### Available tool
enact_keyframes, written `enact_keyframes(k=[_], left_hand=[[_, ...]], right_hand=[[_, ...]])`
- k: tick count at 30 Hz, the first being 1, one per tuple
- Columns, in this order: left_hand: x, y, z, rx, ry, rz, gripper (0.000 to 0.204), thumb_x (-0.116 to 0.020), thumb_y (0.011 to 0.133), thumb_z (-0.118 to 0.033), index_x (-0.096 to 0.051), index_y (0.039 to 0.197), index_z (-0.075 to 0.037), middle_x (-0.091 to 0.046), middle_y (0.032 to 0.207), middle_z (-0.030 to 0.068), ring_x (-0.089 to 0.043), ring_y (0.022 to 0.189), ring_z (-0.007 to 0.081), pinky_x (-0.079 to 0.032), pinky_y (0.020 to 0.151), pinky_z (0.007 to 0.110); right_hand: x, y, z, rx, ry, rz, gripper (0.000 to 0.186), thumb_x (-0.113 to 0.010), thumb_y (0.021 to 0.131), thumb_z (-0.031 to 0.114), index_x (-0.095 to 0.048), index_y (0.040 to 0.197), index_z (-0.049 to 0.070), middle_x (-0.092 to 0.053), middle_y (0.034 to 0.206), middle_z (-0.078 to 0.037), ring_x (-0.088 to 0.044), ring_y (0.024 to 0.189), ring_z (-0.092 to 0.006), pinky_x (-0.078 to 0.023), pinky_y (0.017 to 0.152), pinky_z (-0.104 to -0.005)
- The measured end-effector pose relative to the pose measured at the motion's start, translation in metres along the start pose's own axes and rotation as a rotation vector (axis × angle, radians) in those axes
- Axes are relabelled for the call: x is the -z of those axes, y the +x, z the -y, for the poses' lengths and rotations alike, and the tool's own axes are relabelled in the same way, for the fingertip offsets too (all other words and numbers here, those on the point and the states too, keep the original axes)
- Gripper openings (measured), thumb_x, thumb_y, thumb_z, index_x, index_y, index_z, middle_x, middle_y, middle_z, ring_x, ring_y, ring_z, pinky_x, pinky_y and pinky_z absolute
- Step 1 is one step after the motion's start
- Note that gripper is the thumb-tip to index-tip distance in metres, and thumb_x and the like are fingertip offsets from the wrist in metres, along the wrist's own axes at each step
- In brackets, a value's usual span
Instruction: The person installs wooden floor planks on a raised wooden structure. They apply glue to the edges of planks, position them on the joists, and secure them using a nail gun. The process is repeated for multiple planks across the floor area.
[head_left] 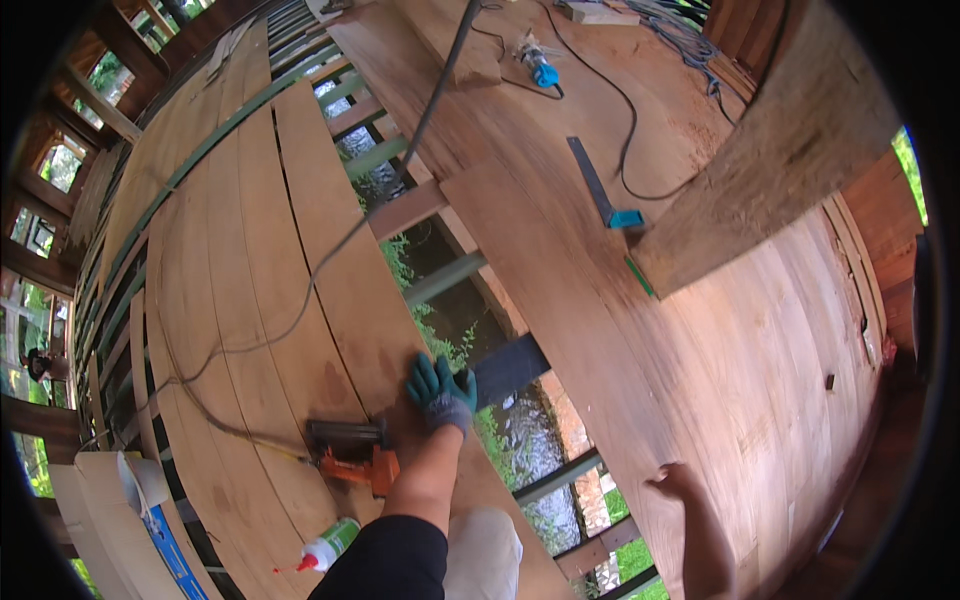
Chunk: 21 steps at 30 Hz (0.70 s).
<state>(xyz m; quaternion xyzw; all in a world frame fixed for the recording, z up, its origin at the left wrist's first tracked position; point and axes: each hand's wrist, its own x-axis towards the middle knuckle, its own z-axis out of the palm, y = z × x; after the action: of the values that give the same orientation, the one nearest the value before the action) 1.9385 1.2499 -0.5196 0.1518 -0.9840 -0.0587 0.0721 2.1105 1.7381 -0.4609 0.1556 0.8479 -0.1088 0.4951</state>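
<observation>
My left hand, in a green and grey work glove, lies on a wooden floorboard with its fingers spread. It rests near the board's edge, beside a gap. Close to its left, an orange and black nail gun lies on the boards with a hose attached. Nearer to me is a white and green glue bottle with a red nozzle, lying on its side. Bare and blurred, my right hand is over the boards on the right, fingers loosely apart, with nothing visible in it.
Between the boards, an open gap shows joists, plants and water below. A thick wooden post rises at right, near a try square. Farther back lies a blue power tool with cords. A cardboard box sits lower left.
</observation>
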Motion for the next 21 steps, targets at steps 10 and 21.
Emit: enact_keyframes(k=[10,21], left_hand=[[0.006,0.007,-0.005,-0.047,0.051,0.093,0.054,-0.055,0.09,-0.047,-0.055,0.13,-0.011,-0.034,0.15,0.028,-0.031,0.139,0.0459,-0.022,0.112,0.061],[-0.036,0.113,-0.074,0.684,-1.101,-0.07,0.051,-0.045,0.1,-0.044,-0.06,0.125,-0.002,-0.063,0.123,0.0171,-0.058,0.116,0.0299,-0.042,0.102,0.047]], right_hand=[[0.198,0.231,0.016,-0.29,0.251,-1.126,0.064,-0.045,0.101,0.045,-0.036,0.15,0.004,-0.027,0.159,-0.022,-0.02,0.15,-0.0349,-0.016,0.122,-0.0475],[0.21,0.215,0.035,-0.458,0.163,-0.933,0.081,-0.039,0.098,0.059,-0.027,0.154,0.002,-0.027,0.16,-0.019,-0.02,0.15,-0.0331,-0.015,0.122,-0.0467]])
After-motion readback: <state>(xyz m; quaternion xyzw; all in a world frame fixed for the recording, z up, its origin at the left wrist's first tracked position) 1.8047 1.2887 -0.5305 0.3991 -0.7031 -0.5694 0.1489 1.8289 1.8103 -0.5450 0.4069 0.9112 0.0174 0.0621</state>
